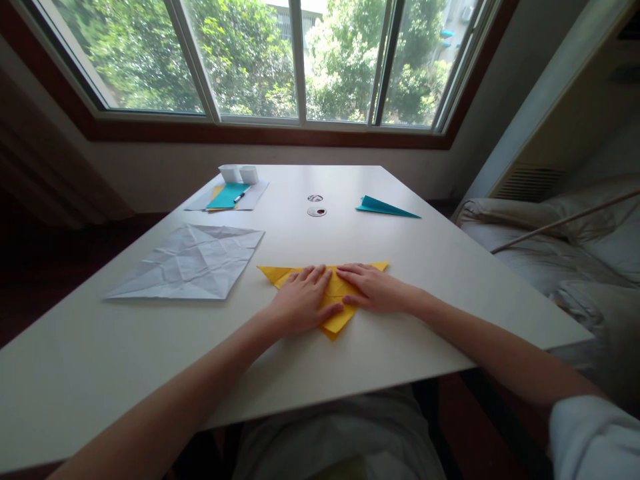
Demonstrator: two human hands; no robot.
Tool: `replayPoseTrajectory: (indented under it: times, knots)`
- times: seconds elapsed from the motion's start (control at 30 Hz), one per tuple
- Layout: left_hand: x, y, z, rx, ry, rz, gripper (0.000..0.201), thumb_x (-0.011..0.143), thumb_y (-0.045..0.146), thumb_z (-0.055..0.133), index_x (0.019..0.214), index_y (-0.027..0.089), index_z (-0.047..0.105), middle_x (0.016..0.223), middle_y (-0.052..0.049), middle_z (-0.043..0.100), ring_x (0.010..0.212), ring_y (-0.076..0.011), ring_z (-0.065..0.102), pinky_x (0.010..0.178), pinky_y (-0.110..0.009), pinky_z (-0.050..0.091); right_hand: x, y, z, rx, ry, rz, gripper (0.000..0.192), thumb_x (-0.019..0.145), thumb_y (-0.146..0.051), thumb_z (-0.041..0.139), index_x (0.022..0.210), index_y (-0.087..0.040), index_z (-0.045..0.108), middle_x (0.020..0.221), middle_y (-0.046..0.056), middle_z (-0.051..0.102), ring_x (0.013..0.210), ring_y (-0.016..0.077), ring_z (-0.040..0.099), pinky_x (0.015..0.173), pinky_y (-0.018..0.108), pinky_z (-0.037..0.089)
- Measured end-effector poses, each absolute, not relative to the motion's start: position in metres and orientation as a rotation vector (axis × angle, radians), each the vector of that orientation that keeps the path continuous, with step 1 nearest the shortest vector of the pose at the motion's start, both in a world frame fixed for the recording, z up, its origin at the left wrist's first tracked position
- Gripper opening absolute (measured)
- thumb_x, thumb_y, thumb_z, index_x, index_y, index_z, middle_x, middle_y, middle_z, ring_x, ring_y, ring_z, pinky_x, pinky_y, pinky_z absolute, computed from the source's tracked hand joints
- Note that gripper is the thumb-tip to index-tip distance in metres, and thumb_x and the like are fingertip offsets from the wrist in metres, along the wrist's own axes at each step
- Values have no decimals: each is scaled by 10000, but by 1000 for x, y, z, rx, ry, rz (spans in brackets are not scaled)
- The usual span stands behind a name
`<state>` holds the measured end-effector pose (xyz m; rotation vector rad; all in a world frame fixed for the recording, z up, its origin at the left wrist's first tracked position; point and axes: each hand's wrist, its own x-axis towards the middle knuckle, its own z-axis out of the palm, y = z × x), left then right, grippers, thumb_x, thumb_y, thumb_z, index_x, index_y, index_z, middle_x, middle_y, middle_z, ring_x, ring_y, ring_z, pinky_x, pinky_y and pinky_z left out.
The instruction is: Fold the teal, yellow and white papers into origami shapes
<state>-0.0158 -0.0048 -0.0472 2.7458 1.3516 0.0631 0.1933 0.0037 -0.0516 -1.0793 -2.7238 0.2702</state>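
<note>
On the desk (425, 280) near edge: left hand (300, 300) and right hand (373, 288) lie palm-down, fingers spread flat, nothing pinched, pressing the folded yellow paper (336, 320). Hands cover its middle; folds underneath not visible.

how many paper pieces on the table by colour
yellow folded paper triangle under both hands: 1
teal paper, a folded dart and a flat sheet: 2
white creased paper sheet: 1
total: 4
</note>
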Motion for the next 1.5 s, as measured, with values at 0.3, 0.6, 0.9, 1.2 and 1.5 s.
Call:
replayPoseTrajectory:
  times: [0.3,0.6,0.9,1.2,1.5]
  knots:
    - [-18,-6,-44,2629,1342,-155,911,762,711,291,1445,132,127,1498,-116,134,1368,-315,105,1066,-455,153,195,-1,-56,-1296,-2765,482,886,805,-673,335,1445,-105,107,1495,154,93,1376,257,81,1115,433,108]
    - [-29,-9,-29,2471,1648,-378,1111,638,808,362,1421,40,183,1469,-234,157,1324,-421,177,1011,-482,253,205,-1,-54,-1531,-2691,488,1061,693,-774,391,1444,-84,98,1493,180,76,1369,307,64,1112,441,122]
    - [-46,0,-14,2313,1873,-442,1198,492,851,458,1364,42,309,1347,-312,355,1241,-415,342,920,-479,351,232,5,-46,-1671,-2708,527,1124,615,-792,470,1447,-123,119,1489,183,110,1357,359,88,1096,521,111]
    - [-71,24,-26,2374,1742,-451,1190,540,847,406,1439,122,121,1475,-238,125,1352,-381,103,1007,-543,217,239,16,-31,-1311,-2742,419,887,672,-652,583,1399,-224,312,1448,101,310,1316,304,276,1068,446,247]
    - [-88,37,-25,2448,1602,-338,1083,574,780,481,1436,203,169,1489,-174,147,1342,-387,132,1006,-568,206,238,16,-23,-998,-2757,406,326,833,-298,529,1146,-238,597,1155,73,608,1021,209,567,897,349,425]
